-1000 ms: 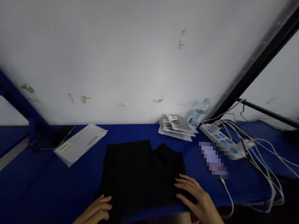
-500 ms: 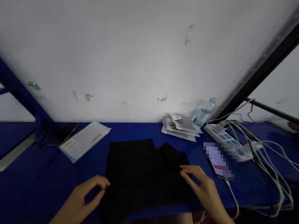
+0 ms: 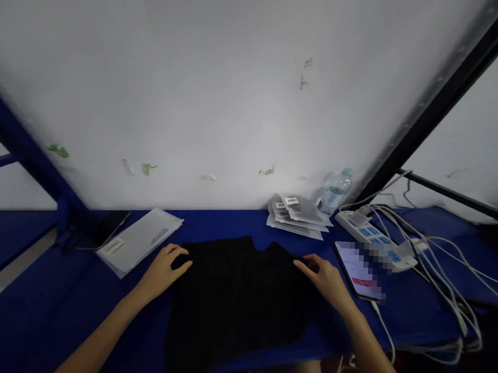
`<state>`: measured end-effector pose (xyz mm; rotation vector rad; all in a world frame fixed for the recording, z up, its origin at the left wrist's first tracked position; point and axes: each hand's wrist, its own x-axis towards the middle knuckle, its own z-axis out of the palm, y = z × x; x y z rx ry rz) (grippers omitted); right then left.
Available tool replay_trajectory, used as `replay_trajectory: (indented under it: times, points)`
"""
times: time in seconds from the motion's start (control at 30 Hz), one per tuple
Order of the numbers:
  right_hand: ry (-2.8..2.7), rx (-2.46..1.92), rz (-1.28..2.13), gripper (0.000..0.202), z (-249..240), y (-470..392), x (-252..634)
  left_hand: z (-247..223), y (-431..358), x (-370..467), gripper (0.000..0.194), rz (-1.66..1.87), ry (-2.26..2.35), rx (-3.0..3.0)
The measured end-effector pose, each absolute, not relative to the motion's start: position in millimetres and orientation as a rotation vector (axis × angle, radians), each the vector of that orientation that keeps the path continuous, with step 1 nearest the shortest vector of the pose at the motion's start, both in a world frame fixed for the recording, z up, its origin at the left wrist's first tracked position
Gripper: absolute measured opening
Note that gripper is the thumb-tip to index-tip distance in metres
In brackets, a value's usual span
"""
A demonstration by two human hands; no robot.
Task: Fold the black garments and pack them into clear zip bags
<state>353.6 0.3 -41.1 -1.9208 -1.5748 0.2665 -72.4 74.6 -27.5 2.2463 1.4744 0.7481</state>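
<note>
A black garment [image 3: 235, 297] lies spread on the blue tabletop in front of me, with a notch along its far edge; its exact kind is hard to make out in the dark fabric. My left hand [image 3: 167, 268] pinches its far left corner between thumb and fingers. At the far right corner, my right hand [image 3: 322, 274] grips the cloth the same way. The near left part of the garment reaches down over the table's front edge.
Left of the garment are a frosted zip bag [image 3: 140, 242] and a dark phone [image 3: 112, 226]. Farther right stand stacked bags [image 3: 297, 217], a water bottle [image 3: 335, 192], a power strip [image 3: 374, 237] with tangled white cables [image 3: 444, 286], and a charging phone [image 3: 355, 267].
Both hands have moved away from me to the garment's far corners. The right part of the garment, earlier bunched and folded, now lies flatter.
</note>
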Motion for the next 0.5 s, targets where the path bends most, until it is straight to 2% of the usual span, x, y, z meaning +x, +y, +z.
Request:
replay_trajectory:
  times: [0.17, 0.37, 0.5]
  points:
    - [-1.528, -1.769, 0.215, 0.041, -23.5, -7.4, 348.3, -10.7, 68.5, -63.8, 0.014, 0.754, 1.459, 2.212]
    - [-1.402, -1.955, 0.235, 0.038, -26.6, 7.3, 349.9, -17.0, 57.6, -48.8, 0.032, 0.796, 1.646, 1.859]
    - [-1.529, -1.921, 0.041, 0.036, -36.3, 3.7, 349.1, -30.1, 57.4, -51.7, 0.039, 0.766, 1.620, 1.837]
